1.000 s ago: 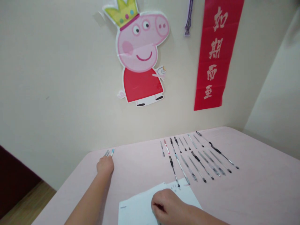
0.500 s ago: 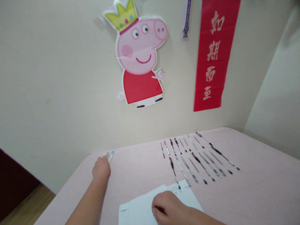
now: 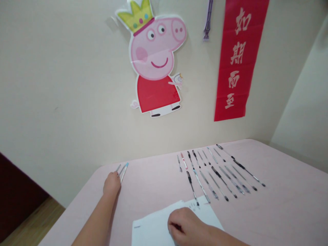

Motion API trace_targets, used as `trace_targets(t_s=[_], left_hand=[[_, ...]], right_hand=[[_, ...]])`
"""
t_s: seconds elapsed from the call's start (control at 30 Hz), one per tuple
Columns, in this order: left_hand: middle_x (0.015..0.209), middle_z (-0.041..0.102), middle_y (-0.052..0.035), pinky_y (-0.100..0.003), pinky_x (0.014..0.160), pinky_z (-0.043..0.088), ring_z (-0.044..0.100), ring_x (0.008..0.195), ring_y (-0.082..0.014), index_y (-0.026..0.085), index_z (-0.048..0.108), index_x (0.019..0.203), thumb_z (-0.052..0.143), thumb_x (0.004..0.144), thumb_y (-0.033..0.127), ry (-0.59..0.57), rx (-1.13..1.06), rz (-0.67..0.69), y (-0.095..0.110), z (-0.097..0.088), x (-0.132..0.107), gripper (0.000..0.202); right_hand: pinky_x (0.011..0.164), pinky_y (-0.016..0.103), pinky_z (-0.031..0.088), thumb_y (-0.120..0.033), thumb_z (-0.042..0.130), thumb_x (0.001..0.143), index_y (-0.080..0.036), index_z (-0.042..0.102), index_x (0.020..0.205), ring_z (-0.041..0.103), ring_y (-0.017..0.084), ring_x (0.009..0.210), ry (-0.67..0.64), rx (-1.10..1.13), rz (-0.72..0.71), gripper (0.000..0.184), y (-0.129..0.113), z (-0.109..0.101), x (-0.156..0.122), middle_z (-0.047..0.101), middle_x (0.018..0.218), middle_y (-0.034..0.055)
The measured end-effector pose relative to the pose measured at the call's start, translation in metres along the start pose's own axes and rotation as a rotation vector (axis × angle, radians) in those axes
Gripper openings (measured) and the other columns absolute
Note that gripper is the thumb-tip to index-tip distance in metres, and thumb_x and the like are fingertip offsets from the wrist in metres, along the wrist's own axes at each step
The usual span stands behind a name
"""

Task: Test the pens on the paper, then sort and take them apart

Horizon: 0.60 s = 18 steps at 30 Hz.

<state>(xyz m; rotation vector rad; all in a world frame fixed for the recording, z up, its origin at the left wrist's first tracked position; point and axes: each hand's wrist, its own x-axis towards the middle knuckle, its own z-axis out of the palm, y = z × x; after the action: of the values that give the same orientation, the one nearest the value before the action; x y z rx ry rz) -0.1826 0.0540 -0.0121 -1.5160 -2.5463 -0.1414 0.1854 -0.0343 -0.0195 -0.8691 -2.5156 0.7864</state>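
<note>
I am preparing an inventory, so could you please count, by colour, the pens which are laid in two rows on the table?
Red-and-white pen: 1
Pens with a thick black far end: 6
Other pens, mostly grey or pale: 11
Total: 18

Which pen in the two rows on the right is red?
The second pen from the left in the back row: its red and white colouring sets it apart from the black, grey or bluish others.
</note>
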Motion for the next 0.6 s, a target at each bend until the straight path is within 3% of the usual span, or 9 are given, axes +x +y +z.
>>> trace_targets(t_s=[0.4,0.6], left_hand=[[0.098,0.063,-0.0179,-0.032,0.073,0.048,0.064,0.087,-0.0247,0.009,0.062,0.1,0.038,0.082,0.012,0.034,-0.057,-0.072,0.006,-0.006,0.002,0.031],[0.112,0.053,-0.018,-0.037,0.077,0.047,0.061,0.094,-0.0273,0.011,0.052,0.116,0.036,0.087,0.021,0.128,-0.131,-0.003,0.038,-0.02,-0.012,0.035]], right_hand=[[0.053,0.019,0.027,-0.014,0.047,0.073,-0.016,0.064,0.069,0.039,0.008,0.055,0.007,0.026,-0.004,0.017,0.006,0.006,0.0,0.06,0.064,-0.0011],[0.053,0.019,0.027,-0.012,0.047,0.071,-0.016,0.064,0.068,0.039,0.009,0.054,-0.012,0.017,-0.007,0.017,0.006,0.006,0.001,0.061,0.064,-0.0009]])
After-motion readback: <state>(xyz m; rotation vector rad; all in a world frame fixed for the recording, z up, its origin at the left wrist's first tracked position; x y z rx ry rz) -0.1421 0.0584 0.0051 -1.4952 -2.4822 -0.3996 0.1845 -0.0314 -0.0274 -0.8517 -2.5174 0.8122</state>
